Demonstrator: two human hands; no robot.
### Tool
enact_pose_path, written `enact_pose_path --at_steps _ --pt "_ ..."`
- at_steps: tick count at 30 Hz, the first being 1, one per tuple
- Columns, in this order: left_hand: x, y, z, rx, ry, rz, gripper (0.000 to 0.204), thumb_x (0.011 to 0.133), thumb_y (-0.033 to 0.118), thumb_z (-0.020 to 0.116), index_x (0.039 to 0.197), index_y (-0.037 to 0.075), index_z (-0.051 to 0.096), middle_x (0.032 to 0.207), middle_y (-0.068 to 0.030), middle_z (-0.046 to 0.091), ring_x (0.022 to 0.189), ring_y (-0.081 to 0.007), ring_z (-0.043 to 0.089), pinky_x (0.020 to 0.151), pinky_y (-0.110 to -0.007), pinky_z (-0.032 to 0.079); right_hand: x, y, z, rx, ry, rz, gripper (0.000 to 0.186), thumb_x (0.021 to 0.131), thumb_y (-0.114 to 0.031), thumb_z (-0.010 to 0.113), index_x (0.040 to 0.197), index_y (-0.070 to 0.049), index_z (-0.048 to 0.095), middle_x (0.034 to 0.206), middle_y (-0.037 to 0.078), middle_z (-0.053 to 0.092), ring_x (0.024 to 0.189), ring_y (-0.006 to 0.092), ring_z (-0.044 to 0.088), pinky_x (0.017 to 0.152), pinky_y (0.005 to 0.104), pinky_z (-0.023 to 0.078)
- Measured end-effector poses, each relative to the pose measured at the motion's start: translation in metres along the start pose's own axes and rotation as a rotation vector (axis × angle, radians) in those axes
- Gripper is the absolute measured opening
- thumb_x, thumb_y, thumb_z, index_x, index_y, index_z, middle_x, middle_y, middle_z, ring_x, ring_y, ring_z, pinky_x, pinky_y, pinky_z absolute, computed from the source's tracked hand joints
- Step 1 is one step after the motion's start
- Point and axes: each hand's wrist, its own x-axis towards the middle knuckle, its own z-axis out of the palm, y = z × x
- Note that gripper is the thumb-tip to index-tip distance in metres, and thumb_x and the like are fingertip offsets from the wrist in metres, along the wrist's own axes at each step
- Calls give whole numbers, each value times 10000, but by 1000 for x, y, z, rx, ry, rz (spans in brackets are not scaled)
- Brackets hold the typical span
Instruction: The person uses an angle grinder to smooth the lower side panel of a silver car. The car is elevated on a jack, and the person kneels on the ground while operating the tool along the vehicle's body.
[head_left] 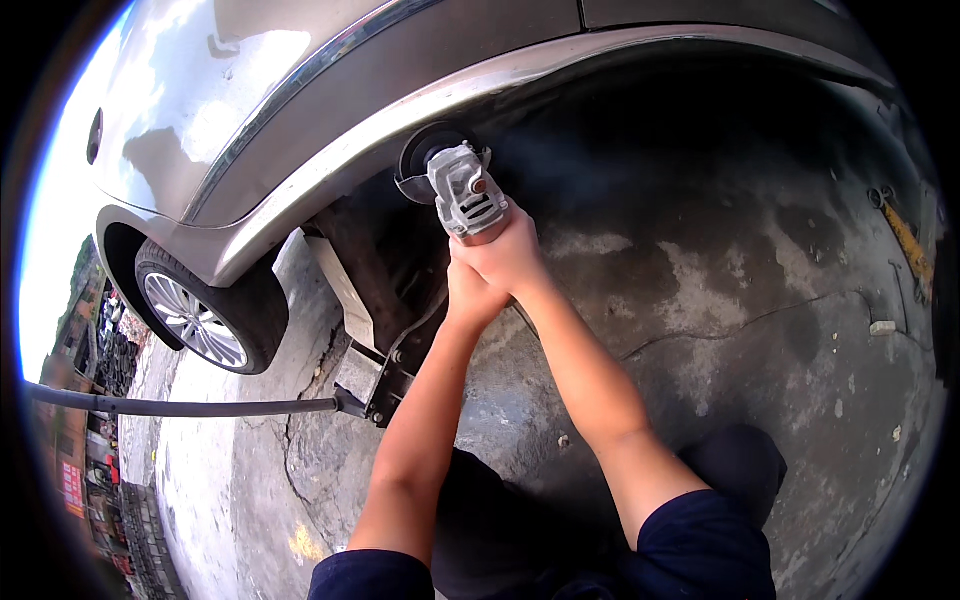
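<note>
An angle grinder (468, 195) with a silver gear head points away from me, beneath the sill of a pale metallic car (390, 125). Its dark disc (432, 150) sits at or very near the underside of the sill; I cannot tell if they touch. Wrapped round the tool's body is my right hand (508, 248), closed. My left hand (472, 290) is closed just below it, against the right hand, its fingers partly hidden. Most of the grinder's body is covered by the hands. Both arms reach forward, nearly straight.
A floor jack (385, 385) stands by the car, left of my forearms, its long handle (190, 404) stretching left. Beyond is a car wheel (205, 305). A thin cable (740, 325) crosses the stained concrete floor (700, 285) at right, near a yellow tool (908, 245).
</note>
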Motion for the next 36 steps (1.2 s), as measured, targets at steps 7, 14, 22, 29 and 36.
enact_pose_path --at_steps 7,14,22,29,36 --pt "3 -17 11 72 -27 53 600 797 190 846 1287 -6 561 1189 -199 703 1129 -313 705 942 -407 543 7 16 -6 -6 -56 -68 586 673 -173 886 1180 17 663 1068 175 759 1009 282 751 910 371 576" --pt "5 -11 17 10 55 54 529 792 170 841 1222 -7 589 1148 -222 706 1107 -343 715 920 -409 549 10 19 -8 62 -130 -26 580 670 -156 888 1177 13 660 1073 144 757 996 249 742 910 367 572" --pt "2 -6 21 28 73 -17 538 778 176 855 1194 -1 562 1133 -205 689 1043 -363 729 883 -412 558 8 16 -18 111 -125 -14 496 687 -137 883 1121 -8 682 1071 123 763 992 208 735 905 344 566" --pt "8 -18 21 25 43 29 619 798 189 859 1274 -21 523 1138 -207 696 1085 -309 719 921 -404 551 12 2 -23 106 -148 1 552 669 -146 884 1158 5 677 1070 136 763 1004 225 742 924 349 562" --pt "4 -18 11 60 -6 13 534 800 156 838 1243 3 584 1134 -186 706 1082 -306 710 905 -404 551 9 4 -15 99 -140 37 579 658 -165 883 1171 4 674 1081 154 761 1014 255 747 920 367 569"
